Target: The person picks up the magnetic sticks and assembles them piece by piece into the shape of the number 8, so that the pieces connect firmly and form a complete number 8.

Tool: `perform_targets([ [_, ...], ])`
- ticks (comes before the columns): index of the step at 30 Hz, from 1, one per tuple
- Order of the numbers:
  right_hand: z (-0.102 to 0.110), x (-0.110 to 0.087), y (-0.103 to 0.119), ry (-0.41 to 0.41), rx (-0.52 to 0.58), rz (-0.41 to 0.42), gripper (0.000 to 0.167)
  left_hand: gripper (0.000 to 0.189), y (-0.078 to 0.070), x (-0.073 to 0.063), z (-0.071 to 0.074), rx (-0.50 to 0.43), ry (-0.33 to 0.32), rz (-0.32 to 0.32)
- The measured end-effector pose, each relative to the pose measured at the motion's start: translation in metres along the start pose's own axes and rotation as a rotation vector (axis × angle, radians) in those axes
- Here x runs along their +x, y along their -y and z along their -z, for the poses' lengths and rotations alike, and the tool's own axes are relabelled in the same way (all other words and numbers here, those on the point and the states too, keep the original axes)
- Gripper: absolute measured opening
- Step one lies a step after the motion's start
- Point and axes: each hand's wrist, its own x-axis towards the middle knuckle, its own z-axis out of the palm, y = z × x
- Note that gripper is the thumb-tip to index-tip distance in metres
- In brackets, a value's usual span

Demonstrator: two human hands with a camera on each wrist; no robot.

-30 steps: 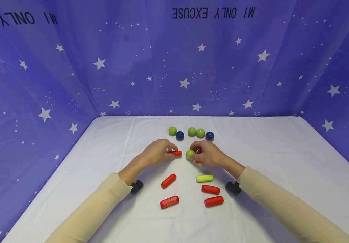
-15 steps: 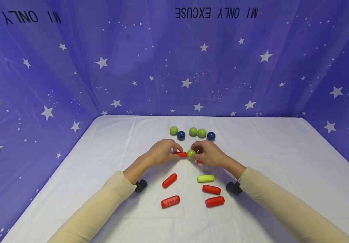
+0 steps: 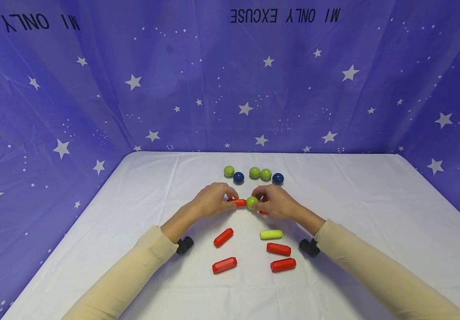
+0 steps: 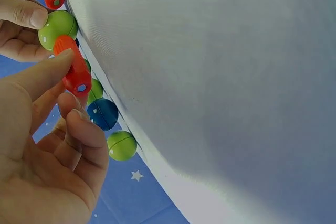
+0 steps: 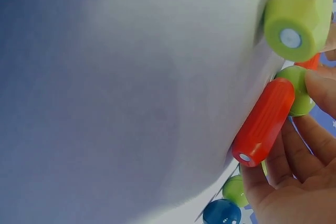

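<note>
Thumb and fingers of my left hand (image 3: 212, 200) pinch a red magnetic stick (image 3: 238, 202). Its far end meets a green ball (image 3: 252, 203) at the middle of the table. My right hand (image 3: 276, 202) pinches that ball from the other side. In the left wrist view the held stick (image 4: 78, 69) has a round metal tip facing the camera and overlaps the ball (image 4: 56, 29). A second red stick (image 5: 264, 121) lies just in front of my right fingers; in the head view that hand hides most of it.
Beyond my hands, several green balls (image 3: 255, 173) and two blue balls (image 3: 238, 177) stand in a loose row. Nearer lie a yellow-green stick (image 3: 271, 234), two red sticks on the right (image 3: 279, 249) and two on the left (image 3: 223, 238). A starry purple cloth (image 3: 246, 89) surrounds the white table.
My left hand has moved right with the red stick, closing the gap to the green ball. My right hand has stayed nearly still, pinching the ball. The last half second shows almost no motion.
</note>
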Motion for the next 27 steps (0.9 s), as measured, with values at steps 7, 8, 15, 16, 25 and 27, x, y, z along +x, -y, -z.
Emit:
perform_targets([
  [7,-0.001,0.000,-0.001,-0.009,0.000,0.019,0.021,0.017,0.002,-0.001,0.000,-0.063,-0.003,0.038],
  [8,-0.001,0.000,-0.001,-0.010,-0.002,0.017,0.021,0.017,0.002,-0.001,0.000,-0.080,-0.003,0.045],
  [15,0.000,-0.001,-0.002,-0.012,-0.001,0.011,0.022,0.016,0.006,-0.001,0.000,-0.144,-0.004,0.058],
  [16,0.000,-0.001,-0.002,-0.014,-0.002,0.011,0.022,0.016,0.006,-0.001,0.000,-0.151,-0.002,0.060],
  [25,0.000,-0.001,-0.002,-0.020,-0.010,0.008,0.024,0.021,0.015,0.005,0.004,-0.289,-0.021,0.099],
  [27,0.000,0.000,-0.001,-0.021,-0.013,0.009,0.027,0.023,0.017,0.007,0.009,-0.322,-0.051,0.123],
])
